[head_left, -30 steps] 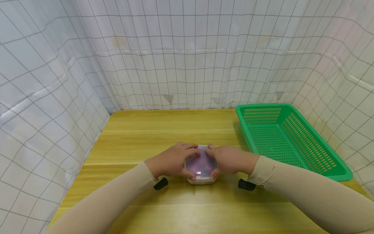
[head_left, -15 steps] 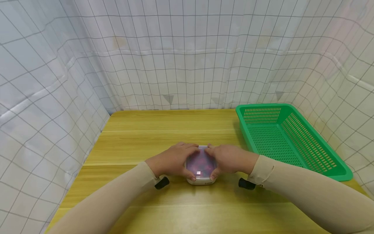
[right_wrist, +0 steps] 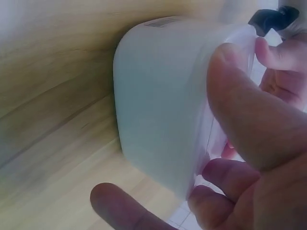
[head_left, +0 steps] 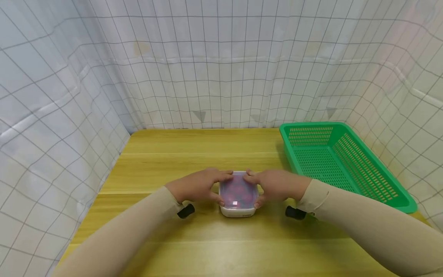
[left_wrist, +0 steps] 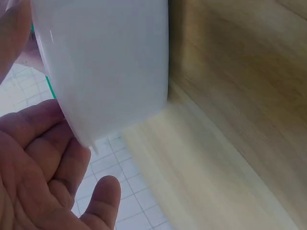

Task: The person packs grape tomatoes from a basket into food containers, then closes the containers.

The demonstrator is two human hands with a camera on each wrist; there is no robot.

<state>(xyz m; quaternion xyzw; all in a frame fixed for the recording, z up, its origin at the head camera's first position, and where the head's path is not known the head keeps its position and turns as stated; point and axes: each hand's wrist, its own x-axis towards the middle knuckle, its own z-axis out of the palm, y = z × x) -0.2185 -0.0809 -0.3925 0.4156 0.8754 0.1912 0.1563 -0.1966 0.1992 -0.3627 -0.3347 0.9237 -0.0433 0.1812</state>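
A white plastic food container (head_left: 238, 212) with a translucent lid (head_left: 237, 190) stands on the wooden table; pink and dark shapes show through the lid. From the left side, my left hand (head_left: 199, 186) spans the lid's edge, thumb near the front corner and fingertips at the back. My right hand (head_left: 278, 185) mirrors it on the other side. In the left wrist view, loosely bent fingers (left_wrist: 53, 148) touch the lid's rim. Along the rim in the right wrist view lies the right thumb (right_wrist: 240, 100), while one finger (right_wrist: 117, 206) sticks out free.
A green plastic basket (head_left: 294, 154) with slotted walls stands at the right of the wooden table (head_left: 194, 144). White grid-patterned sheeting (head_left: 221, 69) encloses the back and both sides. Black wrist-worn devices (head_left: 186, 211) hang below both sleeves.
Both hands have spread slightly outward, the left thumb drawing back from the front corner to the side. More of the lid shows. The container stays in about the same place.
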